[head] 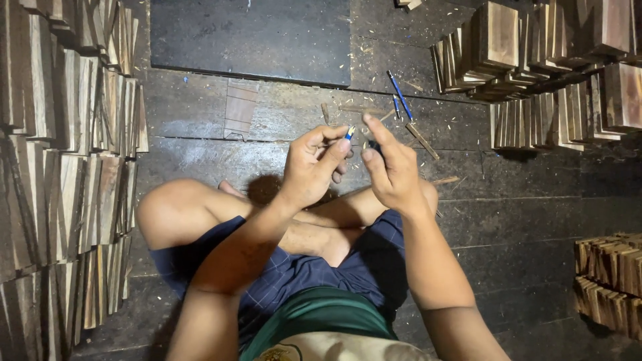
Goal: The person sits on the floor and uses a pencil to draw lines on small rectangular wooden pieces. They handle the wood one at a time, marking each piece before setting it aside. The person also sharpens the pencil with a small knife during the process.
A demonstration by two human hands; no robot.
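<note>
I sit cross-legged on a dark wooden floor (535,200). My left hand (313,167) is raised over my knees and pinches a small blue-and-yellow pencil-like object (350,132) between thumb and fingertips. My right hand (391,167) is held close beside it, fingers curled around a small dark object (374,144) that is mostly hidden. The two hands nearly touch.
Stacks of thin wooden slabs line the left side (67,167), the upper right (555,60) and the lower right (612,281). A dark flat board (251,37) lies ahead. One loose wooden slab (239,110), blue pens (399,93) and wood scraps (421,140) lie on the floor.
</note>
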